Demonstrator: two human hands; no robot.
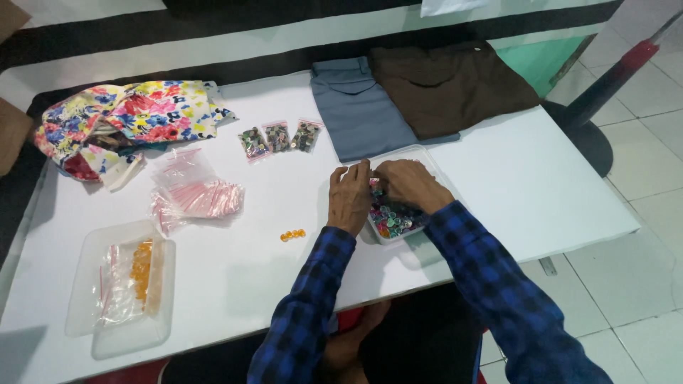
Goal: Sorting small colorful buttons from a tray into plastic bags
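I see both hands bent over the clear tray (427, 158) of mixed coloured buttons (393, 217): the left hand (350, 198) rests on the tray's near-left rim with fingers curled, the right hand (410, 183) lies over the buttons, and their fingertips meet, pinching something too small for me to identify. Behind the tray lie folded grey cloth (356, 107) and brown cloth (448, 85); left of it lie three small button bags (279, 137), empty zip bags (196, 193), loose orange beads (292, 235) and floral fabric (128, 121). Far left of the tray, another clear container (96, 284) holds a bag with orange beads.

White table (541, 185) on pale tiled floor (640, 242).
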